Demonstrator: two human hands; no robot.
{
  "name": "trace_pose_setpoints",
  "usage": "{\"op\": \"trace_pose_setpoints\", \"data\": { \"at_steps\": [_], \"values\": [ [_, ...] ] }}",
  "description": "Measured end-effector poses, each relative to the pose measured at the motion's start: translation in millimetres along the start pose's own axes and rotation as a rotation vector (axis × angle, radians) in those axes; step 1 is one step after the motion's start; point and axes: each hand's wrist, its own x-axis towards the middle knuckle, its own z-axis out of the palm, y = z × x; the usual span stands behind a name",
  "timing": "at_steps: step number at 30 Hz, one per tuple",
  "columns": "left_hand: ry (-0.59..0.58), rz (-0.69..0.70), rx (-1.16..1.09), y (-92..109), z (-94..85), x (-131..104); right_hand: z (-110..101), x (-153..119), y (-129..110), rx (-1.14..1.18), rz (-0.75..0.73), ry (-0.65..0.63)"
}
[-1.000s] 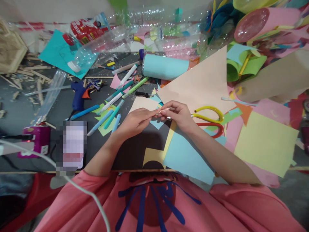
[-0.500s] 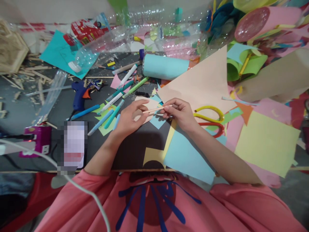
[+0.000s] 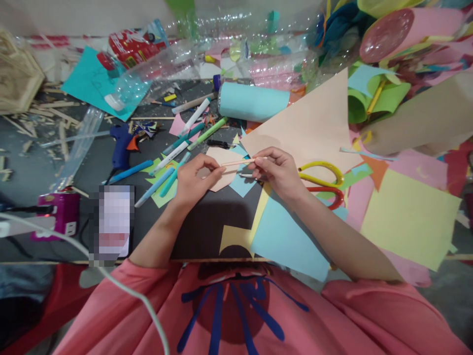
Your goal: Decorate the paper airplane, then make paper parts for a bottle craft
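A thin pale stick or rolled strip (image 3: 237,162) lies across the space between my hands. My right hand (image 3: 275,172) pinches its right end between thumb and fingers. Thumb and fingertips of my left hand (image 3: 197,180) come together near the left end; whether they touch it is too small to tell. Beneath the strip lies a cut piece of peach paper (image 3: 219,183), with light blue paper scraps (image 3: 243,186) beside it. Scissors with one yellow and one red handle (image 3: 338,175) rest by my right hand, their tips partly hidden.
Markers (image 3: 175,173) and a blue glue gun (image 3: 121,147) lie left of my hands, above a phone (image 3: 116,217). A blue-wrapped bottle (image 3: 254,102) and large peach sheet (image 3: 314,123) lie beyond. Blue paper (image 3: 291,236) and yellow paper (image 3: 410,219) are at right.
My left hand has moved slightly left and its fingertips have drawn together. More of the peach piece shows. My right hand has shifted slightly right with the strip.
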Motion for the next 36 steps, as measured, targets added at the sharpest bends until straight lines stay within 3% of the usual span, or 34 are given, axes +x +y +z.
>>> {"op": "trace_pose_setpoints", "data": {
  "at_steps": [3, 8, 15, 22, 25, 29, 34, 36],
  "values": [
    [-0.019, -0.062, -0.093, 1.6, -0.6, 0.2, 0.2, 0.5, -1.4, 0.001, 0.001, 0.016],
    [-0.102, -0.03, -0.098, 7.0, -3.0, -1.0, 1.7, 0.0, -3.8, -0.004, 0.001, 0.02],
    [0.064, -0.147, -0.228, -0.7, -0.9, 3.4, 0.7, 0.3, -5.0, 0.013, -0.079, 0.035],
    [0.166, -0.153, -0.221, -13.8, -3.5, 8.4, -14.1, 5.0, -12.4, -0.131, -0.274, 0.242],
    [0.093, -0.121, -0.122, -18.2, -6.8, 8.2, -16.7, 5.6, -12.6, -0.195, -0.33, 0.284],
    [-0.07, -0.006, 0.233, -16.0, -8.8, 7.5, -13.5, 3.5, -5.8, -0.343, -0.37, 0.239],
    [-0.504, 0.107, 0.391, -1.6, -5.0, 6.9, -10.5, 2.6, 1.5, -0.455, -0.437, 0.17],
    [-0.594, 0.116, 0.39, 1.4, -4.2, 6.3, -10.5, 2.8, 1.1, -0.49, -0.482, 0.173]
  ]
}}
